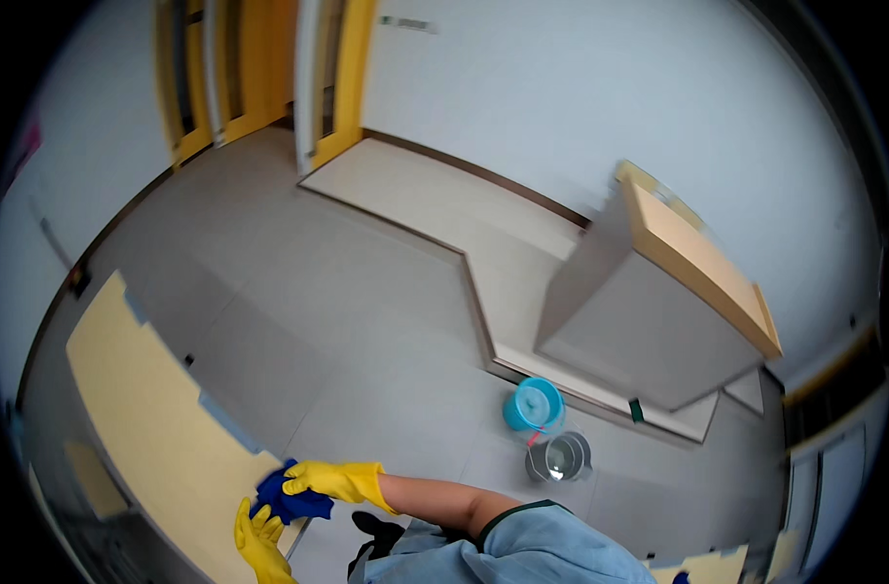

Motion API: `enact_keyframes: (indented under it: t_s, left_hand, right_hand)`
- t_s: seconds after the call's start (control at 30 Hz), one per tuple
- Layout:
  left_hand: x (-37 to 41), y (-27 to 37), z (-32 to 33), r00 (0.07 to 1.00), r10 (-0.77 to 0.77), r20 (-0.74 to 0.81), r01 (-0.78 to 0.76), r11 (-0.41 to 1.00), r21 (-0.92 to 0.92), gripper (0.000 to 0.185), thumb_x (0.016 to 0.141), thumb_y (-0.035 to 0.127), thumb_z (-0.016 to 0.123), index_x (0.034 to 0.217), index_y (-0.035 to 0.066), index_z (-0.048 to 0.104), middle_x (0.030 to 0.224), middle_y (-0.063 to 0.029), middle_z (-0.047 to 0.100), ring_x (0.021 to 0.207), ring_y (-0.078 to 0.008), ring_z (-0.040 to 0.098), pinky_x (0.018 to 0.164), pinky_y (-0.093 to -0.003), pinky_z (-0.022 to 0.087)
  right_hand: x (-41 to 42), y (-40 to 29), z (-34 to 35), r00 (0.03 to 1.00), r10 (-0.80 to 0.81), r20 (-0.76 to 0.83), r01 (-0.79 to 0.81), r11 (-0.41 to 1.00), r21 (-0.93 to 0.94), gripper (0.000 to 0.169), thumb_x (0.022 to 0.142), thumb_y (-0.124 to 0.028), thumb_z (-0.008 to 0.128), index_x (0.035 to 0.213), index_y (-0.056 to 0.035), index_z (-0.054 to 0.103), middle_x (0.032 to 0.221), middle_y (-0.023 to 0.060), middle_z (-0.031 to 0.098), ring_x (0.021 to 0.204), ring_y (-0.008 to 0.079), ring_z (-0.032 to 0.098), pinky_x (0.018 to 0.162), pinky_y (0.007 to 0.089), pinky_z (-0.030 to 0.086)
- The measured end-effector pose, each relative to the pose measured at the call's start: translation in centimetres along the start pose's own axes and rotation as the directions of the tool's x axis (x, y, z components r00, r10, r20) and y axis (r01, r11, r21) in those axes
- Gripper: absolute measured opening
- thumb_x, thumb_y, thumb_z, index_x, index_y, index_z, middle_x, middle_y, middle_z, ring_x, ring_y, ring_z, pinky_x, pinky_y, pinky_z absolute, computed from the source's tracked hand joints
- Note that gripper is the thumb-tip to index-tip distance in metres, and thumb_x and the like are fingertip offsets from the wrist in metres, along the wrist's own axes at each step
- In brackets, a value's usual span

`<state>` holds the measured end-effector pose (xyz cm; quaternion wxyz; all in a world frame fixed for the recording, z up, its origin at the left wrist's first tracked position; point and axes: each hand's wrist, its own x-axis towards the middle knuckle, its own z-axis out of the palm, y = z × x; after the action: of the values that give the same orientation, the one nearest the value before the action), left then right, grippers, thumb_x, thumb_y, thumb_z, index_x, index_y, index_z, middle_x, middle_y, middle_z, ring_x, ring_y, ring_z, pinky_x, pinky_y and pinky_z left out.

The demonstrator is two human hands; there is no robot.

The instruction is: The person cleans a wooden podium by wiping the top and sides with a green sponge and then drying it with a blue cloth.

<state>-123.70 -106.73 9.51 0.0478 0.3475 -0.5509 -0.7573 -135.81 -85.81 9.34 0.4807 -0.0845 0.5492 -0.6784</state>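
Note:
A crumpled dark blue cloth (294, 500) is bunched between my two hands, over the near end of a long pale-yellow tabletop (145, 423). My right hand (331, 480), in a yellow rubber glove, grips the cloth from above. My left hand (260, 540), gloved the same way, has its fingers at the cloth's lower left edge and seems to pinch it there. Part of the left fingers' contact is hidden by the folds.
On the grey tiled floor, a turquoise bucket (534, 405) stands beside a grey bucket (559, 458) by the edge of a low platform (481, 292). A lectern (656, 299) rests on that platform. Another yellow tabletop (714, 568) shows at lower right. Yellow-framed doors (342, 80) stand at the back.

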Motion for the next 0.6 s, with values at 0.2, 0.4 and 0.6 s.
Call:
enact_keyframes:
  t_s: [0.2,0.4,0.6]
  left_hand:
    - [-3.6,-0.9,12.6,0.910,-0.075,0.408,-0.015,0.977,0.212,0.048,0.107,0.035,0.046,0.142,0.005,0.057,0.115,-0.0298,0.069,0.081,-0.0341,0.072,0.075,-0.0391,0.061]
    - [-11.2,-6.0,23.6,0.622,-0.217,0.752,-0.047,0.949,0.312,0.045,0.110,0.032,0.042,0.140,0.002,0.057,0.113,-0.0299,0.071,0.087,-0.0366,0.075,0.079,-0.0427,0.063]
    - [-15.2,-10.6,29.4,0.395,-0.352,0.848,0.013,0.926,0.378,0.044,0.111,0.028,0.043,0.142,0.000,0.055,0.115,-0.0295,0.071,0.089,-0.0369,0.075,0.082,-0.0448,0.062]
  right_hand:
    - [-19.2,0.2,-2.6,0.929,-0.179,-0.323,0.328,0.803,0.497,0.044,0.101,-0.031,0.067,0.133,-0.0005,0.063,0.120,0.0080,0.069,0.107,0.0170,0.066,0.095,0.0303,0.053]
    - [-33.7,3.3,-3.9,0.694,-0.247,-0.676,0.708,0.400,0.581,0.047,0.101,-0.034,0.065,0.139,-0.0065,0.057,0.121,0.0089,0.069,0.106,0.0197,0.069,0.093,0.0345,0.055]
    - [-48.4,2.3,-2.8,0.115,-0.593,-0.797,0.993,0.063,0.096,0.071,0.100,-0.041,0.064,0.158,-0.0109,0.036,0.154,0.0167,0.050,0.136,0.0360,0.052,0.117,0.0526,0.039]
